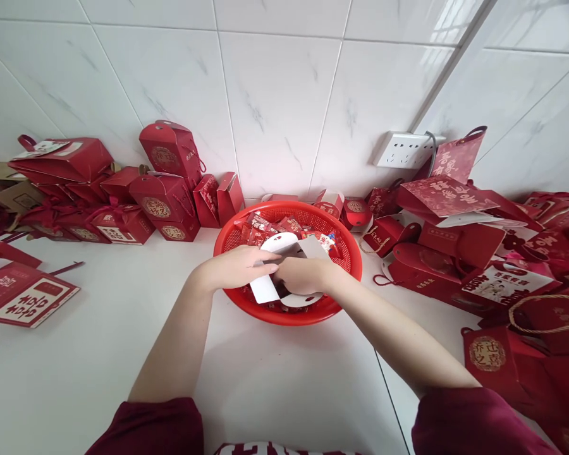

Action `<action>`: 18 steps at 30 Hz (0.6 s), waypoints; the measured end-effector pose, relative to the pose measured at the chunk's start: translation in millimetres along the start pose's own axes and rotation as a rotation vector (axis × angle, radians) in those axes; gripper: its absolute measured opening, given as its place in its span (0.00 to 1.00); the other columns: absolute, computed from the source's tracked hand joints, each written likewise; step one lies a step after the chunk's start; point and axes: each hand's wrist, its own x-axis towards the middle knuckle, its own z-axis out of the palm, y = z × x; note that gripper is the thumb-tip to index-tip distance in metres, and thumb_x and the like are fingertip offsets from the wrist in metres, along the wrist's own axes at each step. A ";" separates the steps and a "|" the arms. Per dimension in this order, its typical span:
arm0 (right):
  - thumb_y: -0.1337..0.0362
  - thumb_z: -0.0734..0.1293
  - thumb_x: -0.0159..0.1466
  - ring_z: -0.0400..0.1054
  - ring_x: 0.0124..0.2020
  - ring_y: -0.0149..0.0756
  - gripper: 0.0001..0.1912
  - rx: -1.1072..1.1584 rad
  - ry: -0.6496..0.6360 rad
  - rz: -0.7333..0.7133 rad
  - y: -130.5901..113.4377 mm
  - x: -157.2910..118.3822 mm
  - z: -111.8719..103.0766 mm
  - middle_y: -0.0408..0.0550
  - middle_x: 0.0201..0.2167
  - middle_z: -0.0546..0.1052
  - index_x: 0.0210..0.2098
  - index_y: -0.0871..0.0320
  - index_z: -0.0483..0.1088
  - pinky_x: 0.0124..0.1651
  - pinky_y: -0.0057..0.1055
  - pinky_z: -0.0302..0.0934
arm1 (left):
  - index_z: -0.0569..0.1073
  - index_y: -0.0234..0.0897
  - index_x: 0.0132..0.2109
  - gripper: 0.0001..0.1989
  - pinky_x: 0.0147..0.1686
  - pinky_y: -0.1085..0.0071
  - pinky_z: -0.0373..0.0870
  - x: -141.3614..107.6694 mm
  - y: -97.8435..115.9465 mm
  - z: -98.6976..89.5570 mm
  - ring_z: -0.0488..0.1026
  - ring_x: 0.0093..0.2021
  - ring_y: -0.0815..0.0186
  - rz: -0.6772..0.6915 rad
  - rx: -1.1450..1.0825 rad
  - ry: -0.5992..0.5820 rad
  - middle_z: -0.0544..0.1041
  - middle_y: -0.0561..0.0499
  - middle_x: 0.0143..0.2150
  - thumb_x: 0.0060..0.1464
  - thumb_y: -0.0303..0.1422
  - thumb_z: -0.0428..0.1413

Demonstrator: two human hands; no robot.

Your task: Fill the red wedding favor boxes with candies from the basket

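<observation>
A red plastic basket (353, 265) holds small red packets (260, 229). Over its middle is an open gift box (265, 289), its white inner flaps spread outward. My left hand (237, 266) is at the box's left side, its fingers closed on the edge. Reaching into the box's opening from the right is my right hand (301, 275). Its fingertips are hidden inside, and whatever they hold cannot be seen.
Red gift boxes (164, 196) stand stacked along the wall at the left, with another box (23, 294) nearer on the left. Many more red boxes (427, 265) crowd the right side. A white power strip (403, 150) is on the wall.
</observation>
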 end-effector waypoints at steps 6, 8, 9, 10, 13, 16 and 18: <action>0.66 0.56 0.74 0.74 0.47 0.34 0.16 0.471 0.660 0.030 1.5 -76.1 -8.5 0.48 0.49 0.79 0.52 0.56 0.73 0.49 0.28 0.68 | 0.71 0.50 0.64 0.24 0.56 0.66 0.70 -8.1 -7.7 -6.6 0.71 0.61 0.56 -0.059 -0.025 0.207 0.72 0.57 0.63 0.63 0.44 0.50; 0.62 0.56 0.74 0.74 0.48 0.37 0.16 0.596 0.854 0.082 0.9 -101.1 -3.9 0.49 0.48 0.79 0.49 0.56 0.74 0.50 0.31 0.69 | 0.69 0.49 0.65 0.26 0.63 0.65 0.66 -13.5 -12.1 -10.4 0.66 0.66 0.56 -0.078 -0.056 0.333 0.69 0.56 0.67 0.62 0.45 0.53; 0.60 0.57 0.74 0.75 0.47 0.38 0.15 0.645 0.913 0.097 1.0 -109.9 -0.6 0.50 0.46 0.80 0.48 0.55 0.74 0.50 0.33 0.69 | 0.69 0.48 0.66 0.27 0.65 0.64 0.62 -15.7 -13.8 -12.1 0.64 0.67 0.56 -0.078 -0.078 0.415 0.68 0.56 0.67 0.61 0.46 0.54; 0.59 0.57 0.73 0.75 0.46 0.39 0.15 0.693 0.946 0.101 1.5 -115.7 2.9 0.50 0.45 0.80 0.47 0.55 0.75 0.50 0.34 0.70 | 0.68 0.47 0.66 0.29 0.67 0.64 0.59 -17.5 -15.2 -13.6 0.62 0.68 0.57 -0.077 -0.103 0.512 0.67 0.55 0.68 0.60 0.46 0.55; 0.58 0.59 0.73 0.75 0.45 0.39 0.15 0.785 0.914 0.084 6.6 -115.3 11.6 0.50 0.43 0.80 0.46 0.55 0.75 0.50 0.34 0.70 | 0.64 0.46 0.68 0.32 0.71 0.62 0.54 -19.4 -19.2 -16.8 0.59 0.70 0.58 -0.091 -0.165 0.801 0.64 0.54 0.70 0.59 0.44 0.57; 0.62 0.59 0.72 0.75 0.44 0.36 0.14 0.733 0.684 0.030 14.9 -91.4 16.7 0.48 0.43 0.81 0.46 0.56 0.75 0.49 0.31 0.68 | 0.64 0.46 0.69 0.37 0.70 0.61 0.57 -17.9 -25.4 -18.4 0.60 0.70 0.55 -0.139 -0.215 0.929 0.65 0.53 0.69 0.54 0.42 0.62; 0.66 0.58 0.71 0.75 0.44 0.34 0.15 0.636 0.464 -0.046 18.8 -66.3 20.1 0.47 0.44 0.81 0.47 0.56 0.76 0.48 0.28 0.67 | 0.65 0.46 0.68 0.38 0.68 0.61 0.59 -16.7 -29.2 -18.7 0.62 0.69 0.54 -0.153 -0.234 0.927 0.66 0.52 0.68 0.51 0.40 0.64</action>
